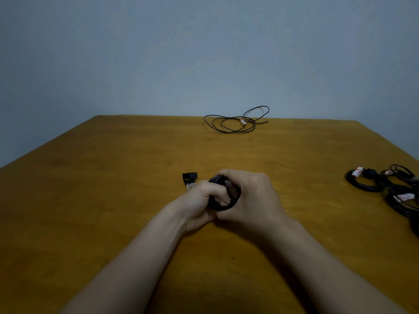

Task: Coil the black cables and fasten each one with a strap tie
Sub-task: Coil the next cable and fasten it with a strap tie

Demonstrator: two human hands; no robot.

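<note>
Forearms: both reach in from the bottom edge, bare, and converge toward mid-table; I see the wrists almost meeting, the left one bent so its hand turns inward.
Table (113, 177): brown wood, filling most of my view, with a plain blue-grey wall behind it.
Right hand (251, 196): back of the hand up, fingers arched over the top and far side of the coiled cable (223, 208), thumb tucked low beside the left hand; it grips the coil.
Left hand (199, 205): fingers curled tight, fingertips hooked into the middle of the same coil; it grips the coil from the left side, touching the right hand.
Stack of coiled cables (362, 186): several black rings with pale tags, lying at the table's right edge, well apart from the hands and partly cut off by the frame.
Loose cable (243, 122): thin, black, sprawled in slack loops at the far edge of the table, one pale connector showing.
Coiled cable: small, tight black ring, mid-table, held between both hands and largely covered by them.
Strap tie (190, 177): short black piece, lying on the table just left of the hands; a pale bit shows below it, and I cannot tell what that is.
</note>
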